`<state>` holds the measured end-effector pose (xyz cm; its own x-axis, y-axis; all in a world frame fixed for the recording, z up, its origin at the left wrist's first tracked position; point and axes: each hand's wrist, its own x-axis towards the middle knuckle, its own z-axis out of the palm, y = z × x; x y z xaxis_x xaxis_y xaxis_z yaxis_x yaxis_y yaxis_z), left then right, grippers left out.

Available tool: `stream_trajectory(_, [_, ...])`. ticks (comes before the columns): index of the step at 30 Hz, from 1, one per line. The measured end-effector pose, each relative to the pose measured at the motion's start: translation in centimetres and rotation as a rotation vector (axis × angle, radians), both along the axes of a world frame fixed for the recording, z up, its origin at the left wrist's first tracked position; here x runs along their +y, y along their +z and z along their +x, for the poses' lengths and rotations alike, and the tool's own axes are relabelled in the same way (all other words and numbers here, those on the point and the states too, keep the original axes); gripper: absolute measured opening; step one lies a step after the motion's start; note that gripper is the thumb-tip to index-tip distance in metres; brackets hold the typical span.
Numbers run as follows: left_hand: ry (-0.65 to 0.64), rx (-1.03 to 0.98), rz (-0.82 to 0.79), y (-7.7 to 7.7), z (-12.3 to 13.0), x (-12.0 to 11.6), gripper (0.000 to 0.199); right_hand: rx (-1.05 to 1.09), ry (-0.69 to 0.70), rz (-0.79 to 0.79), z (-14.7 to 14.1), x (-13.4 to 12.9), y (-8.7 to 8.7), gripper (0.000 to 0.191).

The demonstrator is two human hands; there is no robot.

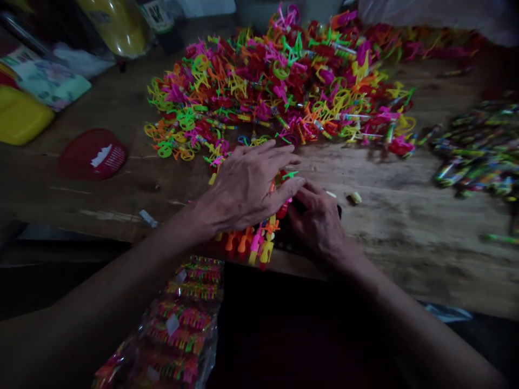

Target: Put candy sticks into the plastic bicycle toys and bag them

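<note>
- Closest stuff first: two bare forearms [121,286] reaching up from the bottom corners, and between them some shiny clear plastic packs [178,324] sitting below the worktop edge, full of rows of bright pink, green, yellow and orange bits.
- Right at the near edge of the wooden worktop [405,232] is a bunch of little coloured plastic pieces [255,246], partly under the left hand, ends poking out toward the camera.
- Left hand [247,183] lies palm down over those pieces, fingers stretched out, thumb away from them and reaching over to the right hand's fingertips.
- Right hand [320,219] is just beside the pieces, fingers curled in. Can't tell if they're pinching anything, too dark and covered. Some black object [339,210] peeks out behind it.
- Small pale scrap [355,198] to the right, another light grey one [148,218] off left.
- Further left, a red dish [91,156] with something white on it.
- Behind the hands, a huge messy heap of neon plastic bits [275,81]; far right, a blurry pile of slim multicoloured things [486,146].
- Back left: yellow container [117,27].
</note>
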<state>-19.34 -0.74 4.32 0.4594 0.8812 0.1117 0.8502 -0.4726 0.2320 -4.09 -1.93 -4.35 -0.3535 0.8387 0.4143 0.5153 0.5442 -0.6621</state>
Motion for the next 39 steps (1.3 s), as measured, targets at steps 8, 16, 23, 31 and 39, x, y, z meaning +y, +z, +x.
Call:
stream_trajectory(8, [-0.051,0.042,-0.039,0.2,-0.1,0.4,0.042,-0.286,-0.033,0.199,-0.9,-0.3,-0.5,0.018])
stream_trajectory(16, [-0.055,0.029,0.066,-1.3,-0.8,1.1,0.029,-0.286,0.124,0.003,1.3,1.0,1.2,0.014])
stream_trajectory(23, [-0.048,-0.006,0.039,-1.0,-0.5,1.0,0.023,-0.269,-0.455,0.187,12.4,6.0,2.8,0.018])
stream_trajectory(31, [-0.055,0.002,-0.011,-0.2,-0.3,1.0,0.042,-0.715,-0.491,0.302,14.5,10.7,1.5,0.027])
stream_trajectory(39, [0.050,-0.155,-0.161,1.4,-0.3,0.5,0.045,-0.423,-0.552,0.514,15.2,5.3,3.3,0.022])
